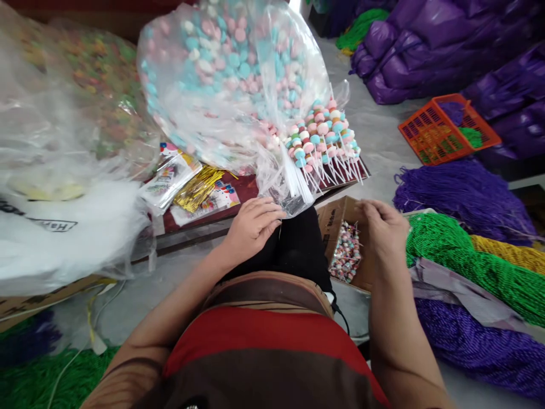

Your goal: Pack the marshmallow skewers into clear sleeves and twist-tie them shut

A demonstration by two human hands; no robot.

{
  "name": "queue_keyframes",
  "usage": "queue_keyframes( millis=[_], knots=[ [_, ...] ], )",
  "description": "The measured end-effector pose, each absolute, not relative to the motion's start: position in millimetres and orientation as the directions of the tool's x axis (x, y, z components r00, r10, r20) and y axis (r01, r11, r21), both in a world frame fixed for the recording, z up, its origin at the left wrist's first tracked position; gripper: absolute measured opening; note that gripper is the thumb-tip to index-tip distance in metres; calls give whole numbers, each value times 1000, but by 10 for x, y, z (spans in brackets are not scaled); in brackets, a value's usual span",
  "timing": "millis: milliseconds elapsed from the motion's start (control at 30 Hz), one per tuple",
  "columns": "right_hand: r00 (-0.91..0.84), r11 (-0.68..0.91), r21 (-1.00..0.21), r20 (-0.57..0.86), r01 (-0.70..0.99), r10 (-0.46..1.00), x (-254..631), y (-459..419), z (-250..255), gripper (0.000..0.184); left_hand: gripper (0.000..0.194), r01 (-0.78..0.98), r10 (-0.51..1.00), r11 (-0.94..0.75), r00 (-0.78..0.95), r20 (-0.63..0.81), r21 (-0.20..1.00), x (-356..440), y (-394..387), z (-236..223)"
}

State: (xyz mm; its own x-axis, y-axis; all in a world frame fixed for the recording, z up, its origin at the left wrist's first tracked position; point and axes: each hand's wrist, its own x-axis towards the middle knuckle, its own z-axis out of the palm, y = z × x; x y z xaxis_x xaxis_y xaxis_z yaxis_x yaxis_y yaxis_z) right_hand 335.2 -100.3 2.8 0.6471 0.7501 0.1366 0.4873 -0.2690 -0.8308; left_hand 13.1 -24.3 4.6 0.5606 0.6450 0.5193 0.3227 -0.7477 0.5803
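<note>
My left hand (258, 224) lies at the near end of a clear plastic bag of white sticks (293, 179), fingers stretched out and touching the plastic. My right hand (386, 227) is raised over the right side of a cardboard box (332, 220), its thumb and fingers pinched together. Whatever is between those fingertips is too small to make out. Inside the box are many small wrapped candy skewers (347, 253). Beyond the stick bag, finished skewers (323, 133) of pink, blue and white candies on white sticks lie piled on the dark red table's corner (251, 186).
A large clear bag of pastel candies (221, 74) stands behind the sticks. Gold twist ties (198, 187) and printed wrappers (170, 180) lie to its left, beside a bag of coloured candies (102, 85). At right are an orange basket (426, 133), purple sacks (426, 45) and green strands (464, 250).
</note>
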Motion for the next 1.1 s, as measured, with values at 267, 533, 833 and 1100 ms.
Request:
queue_keyframes(
  millis=[267,533,833,1100],
  knots=[
    [348,-100,-680,238,726,907,2680,124,97,23,30,457,761,-647,430,486,610,-228,-183,30],
    [259,82,-661,400,746,879,2519,141,170,25,22,893,949,-292,224,223,343,-638,306,-203],
    [274,101,-797,320,596,907,2123,-91,300,22,24,909,968,-232,180,177,346,-560,363,-254],
    [-26,42,-962,36,268,999,1449,-103,355,35,30,656,824,-528,241,513,540,-506,224,-65]
  ],
)
